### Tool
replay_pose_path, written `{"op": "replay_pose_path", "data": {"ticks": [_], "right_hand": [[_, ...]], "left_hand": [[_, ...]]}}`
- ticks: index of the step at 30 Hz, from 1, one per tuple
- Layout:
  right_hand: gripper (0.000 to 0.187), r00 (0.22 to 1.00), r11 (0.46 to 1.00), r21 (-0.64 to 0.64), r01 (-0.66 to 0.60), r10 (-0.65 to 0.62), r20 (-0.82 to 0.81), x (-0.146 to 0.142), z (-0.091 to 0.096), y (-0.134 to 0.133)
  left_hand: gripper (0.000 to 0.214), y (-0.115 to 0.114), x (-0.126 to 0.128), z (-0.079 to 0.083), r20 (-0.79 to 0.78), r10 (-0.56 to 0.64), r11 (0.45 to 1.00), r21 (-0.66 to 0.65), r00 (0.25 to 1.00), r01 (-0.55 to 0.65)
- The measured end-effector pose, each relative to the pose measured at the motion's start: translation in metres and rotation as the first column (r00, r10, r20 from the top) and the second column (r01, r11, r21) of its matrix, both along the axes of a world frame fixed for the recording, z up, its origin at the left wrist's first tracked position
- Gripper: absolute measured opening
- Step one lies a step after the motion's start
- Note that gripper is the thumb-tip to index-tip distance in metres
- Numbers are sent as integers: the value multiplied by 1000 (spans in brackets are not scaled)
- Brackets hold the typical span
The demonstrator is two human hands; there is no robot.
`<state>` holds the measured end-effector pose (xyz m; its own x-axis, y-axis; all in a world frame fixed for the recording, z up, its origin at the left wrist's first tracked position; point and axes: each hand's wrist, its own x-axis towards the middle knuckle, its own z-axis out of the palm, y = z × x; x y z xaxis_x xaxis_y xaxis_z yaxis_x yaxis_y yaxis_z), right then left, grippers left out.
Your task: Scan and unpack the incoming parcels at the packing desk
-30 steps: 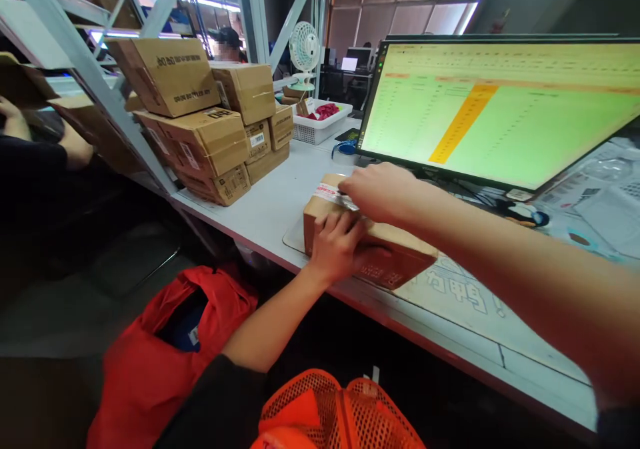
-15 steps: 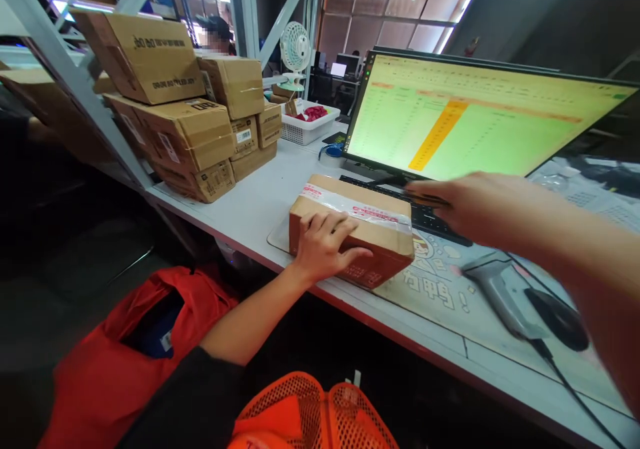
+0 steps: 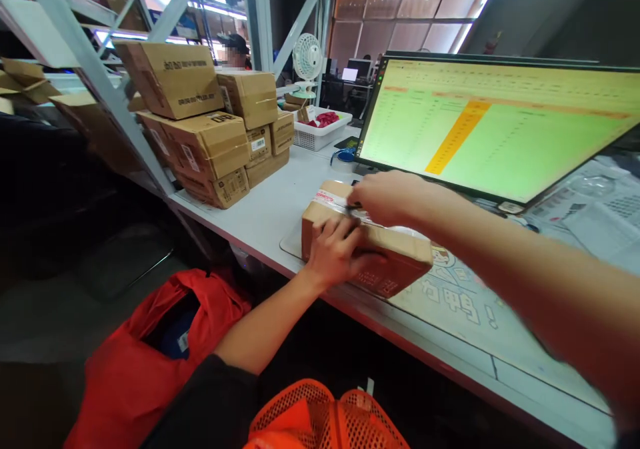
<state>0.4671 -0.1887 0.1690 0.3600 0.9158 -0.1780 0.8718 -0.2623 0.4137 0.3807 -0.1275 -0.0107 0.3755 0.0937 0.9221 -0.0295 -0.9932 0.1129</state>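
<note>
One view only, from the head camera. The cardboard box (image 3: 400,243) lies on a printed mat (image 3: 450,302) at the near edge of the tabletop (image 3: 270,215), in front of the monitor (image 3: 500,129). The left hand (image 3: 335,252) comes up from below; its grip is clamped on the box, with the fingers curled over the near top edge and the thumb stretched along the near face with the red print. The right hand (image 3: 385,195) hangs over the left end of the box top, beside the strip of tape (image 3: 327,200). Its fingers are drawn together and a small dark tip shows at its left side, but I cannot tell whether the grip closes on anything, nor what the tip belongs to. The right forearm is blurred, covers part of the box top and the mat behind it, and is cut off at the right edge.

Far left on the tabletop stands a stack of cartons (image 3: 200,129), partly behind a slanted shelf strut (image 3: 100,82). Beyond it sit a white basket (image 3: 320,135) holding something red and a small fan (image 3: 306,59). A round bluish thing near the monitor foot is too small to make out. Below the tabletop lie a red bag (image 3: 145,362) and an orange mesh basket (image 3: 325,419), the latter cut off by the bottom edge.
</note>
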Motion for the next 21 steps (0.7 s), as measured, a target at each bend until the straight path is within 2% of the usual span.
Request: {"op": "replay_pose_path", "data": {"ticks": [3,5,6,8,9,11,14,16,17,19,20,21], "right_hand": [[35,992,992,-29,125,-124,17,26,1,-69],[40,952,951,-40,307,-306,22,49,-3,-119],[44,906,905,-50,423,-422,30,60,-9,-142],[54,853,853,-25,522,-522,10,78,-30,-176],[59,846,846,6,534,-534,-7,83,-45,-188],[65,825,822,71,565,-564,-38,86,-84,-200],[62,816,805,135,578,-574,-67,79,-146,-205],[55,839,825,152,544,-536,-93,76,-168,-206],[53,854,835,178,520,-507,-117,76,-170,-205],[51,890,828,328,455,-414,-191,81,-155,-199],[50,911,798,440,412,-343,-230,83,-141,-192],[50,930,747,556,364,-261,-258,85,-123,-182]], "left_hand": [[46,-2,2,-2,14,-4,1000,-7,1000,4],[46,-2,3,-3,14,-1,1000,-7,1000,1],[47,-2,3,-3,13,0,1000,-9,1000,0],[49,-1,4,-4,22,-3,1000,-11,1000,3],[49,0,5,-4,25,-3,1000,-9,1000,4],[49,1,5,-4,25,-1,1000,-2,1000,1],[48,1,5,-3,42,-13,1000,6,999,13],[46,0,4,-3,48,-28,1000,2,998,28],[45,0,4,-3,36,-29,1000,-6,999,29],[44,0,3,-3,-17,-18,999,-31,1000,18],[44,0,3,-4,-48,-12,999,-44,999,9],[44,0,2,-4,-74,-6,998,-55,997,2]]}}
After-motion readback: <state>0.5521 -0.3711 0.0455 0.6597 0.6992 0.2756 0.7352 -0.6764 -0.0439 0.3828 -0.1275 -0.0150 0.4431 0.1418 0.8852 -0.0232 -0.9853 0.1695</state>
